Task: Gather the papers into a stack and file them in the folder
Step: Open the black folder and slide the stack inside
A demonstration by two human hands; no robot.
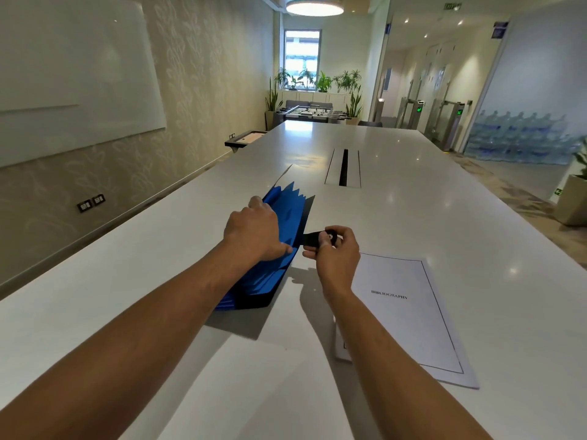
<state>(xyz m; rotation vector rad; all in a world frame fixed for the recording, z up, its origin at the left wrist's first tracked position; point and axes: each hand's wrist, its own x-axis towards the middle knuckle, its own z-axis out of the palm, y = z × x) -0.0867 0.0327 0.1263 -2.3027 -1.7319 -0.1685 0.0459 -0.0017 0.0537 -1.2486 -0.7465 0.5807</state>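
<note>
Blue folder [287, 236] lies fanned open under the left hand [254, 231], fingers pressed flat on its pockets, gripping nothing. Right hand [333, 249] pinches the black strap [313, 238] at the folder's right edge. Papers [409, 312] lie just right of that pinch, long axis running away from the person; right hand nearer.

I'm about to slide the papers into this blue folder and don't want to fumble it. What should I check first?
1. Folder pockets fanned open: ok.
2. Left hand steadying the folder: ok.
3. Right hand free for papers: not ok, it pinches the black strap.
4. Papers in one stack: cannot tell; the Bibliography sheet lies on top, another sheet lies apart.
5. Papers within reach: ok, beside the right forearm.
</note>
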